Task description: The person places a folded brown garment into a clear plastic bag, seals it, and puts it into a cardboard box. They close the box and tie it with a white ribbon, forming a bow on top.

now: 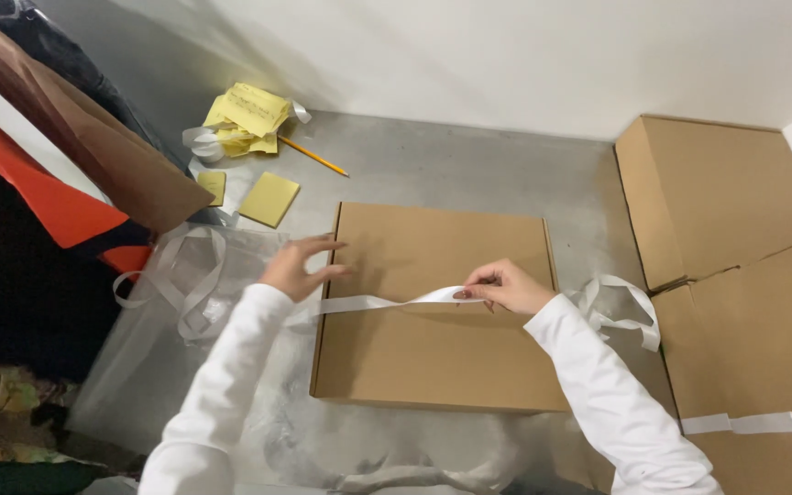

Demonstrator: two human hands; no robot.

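A flat, closed cardboard box (437,307) is seen at the centre of the frame on the grey desk (469,170). A white ribbon (387,301) is stretched across its lid, pinched between the fingers of the right hand (506,286). The left hand (300,266) is spread open at the box's left edge, fingers splayed, holding nothing.

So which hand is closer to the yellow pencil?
Left. The left hand rests at the box's left edge, below the pencil; the right hand, pinching the white ribbon, is farther right.
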